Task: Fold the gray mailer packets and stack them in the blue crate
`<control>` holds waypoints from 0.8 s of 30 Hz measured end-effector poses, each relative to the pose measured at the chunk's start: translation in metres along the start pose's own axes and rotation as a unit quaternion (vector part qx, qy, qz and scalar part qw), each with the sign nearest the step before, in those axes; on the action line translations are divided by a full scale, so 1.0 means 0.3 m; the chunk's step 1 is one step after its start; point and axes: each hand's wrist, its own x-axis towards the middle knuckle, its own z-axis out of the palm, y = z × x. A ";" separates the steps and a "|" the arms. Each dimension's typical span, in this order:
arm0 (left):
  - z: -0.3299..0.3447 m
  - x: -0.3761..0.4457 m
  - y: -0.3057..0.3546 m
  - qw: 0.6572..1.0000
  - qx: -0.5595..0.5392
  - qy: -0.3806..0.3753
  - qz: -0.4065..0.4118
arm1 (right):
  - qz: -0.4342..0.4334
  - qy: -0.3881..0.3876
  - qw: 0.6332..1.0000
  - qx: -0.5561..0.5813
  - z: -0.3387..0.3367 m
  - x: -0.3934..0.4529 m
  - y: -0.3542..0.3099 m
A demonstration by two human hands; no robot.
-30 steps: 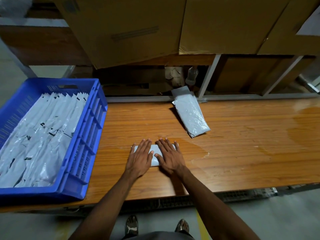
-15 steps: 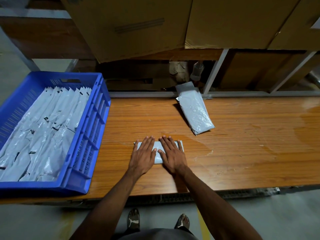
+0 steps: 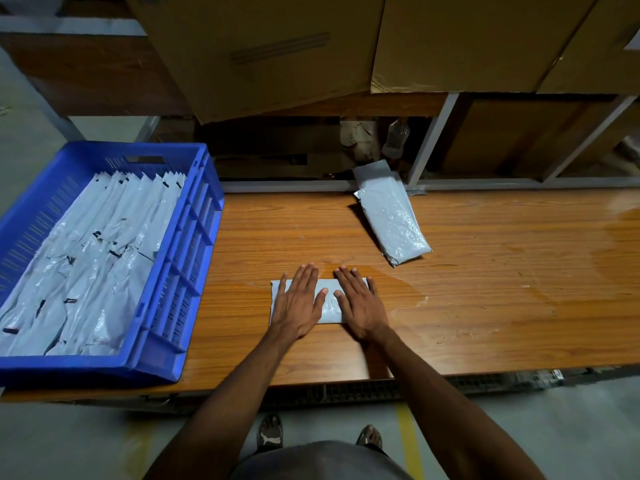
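Both forearms bare to the frame's lower edge; no sleeves, watch, rings or bands visible on the left hand or the right hand. Nails short. Below the wrists: grey garment over the lap, and dark open sandals with a pale logo on the strap.

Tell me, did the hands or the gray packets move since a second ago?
Hardly. The left hand and right hand have slid slightly apart, showing more of the folded packet, and still press it flat on the table with straight fingers. Nothing was picked up or let go. The other packet at the table's back edge and the blue crate with its stacked packets stayed put.
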 end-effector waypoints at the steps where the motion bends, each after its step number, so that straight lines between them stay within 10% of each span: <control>1: 0.007 -0.001 -0.001 1.000 0.003 0.002 -0.001 | 0.004 0.008 1.000 -0.004 0.003 0.000 0.000; 24: -0.274 0.053 -0.096 0.992 -0.037 -0.087 0.078 | -0.051 -0.037 0.998 0.024 -0.241 0.114 -0.046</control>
